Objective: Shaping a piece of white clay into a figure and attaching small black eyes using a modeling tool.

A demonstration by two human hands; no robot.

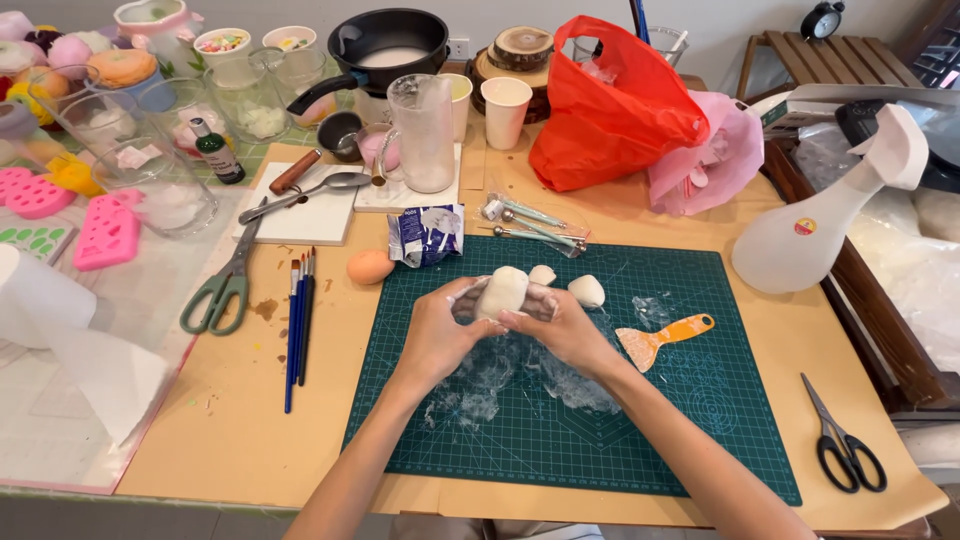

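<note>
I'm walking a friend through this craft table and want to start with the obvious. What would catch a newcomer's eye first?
Most likely the left hand and right hand pressing a pale lump of clay over the green cutting mat at the centre. Next, the bright red plastic bag at the back of the table, and the orange-handled scraper lying on the mat to the right of the hands.

The white clay lump (pixel 501 291) in my grip looks soft, smooth and matt, and it dusts my left hand (pixel 437 335) and right hand (pixel 566 328) with pale residue. Under it the green cutting mat (pixel 700 420) is matt, rubbery plastic, smeared with crumpled, glossy clear film (pixel 500 370). The scraper (pixel 662 338) is matt orange plastic. Brown paper (pixel 240 430) covers the tabletop, flat and dull. The red bag (pixel 610 110) is thin, shiny plastic.
</note>
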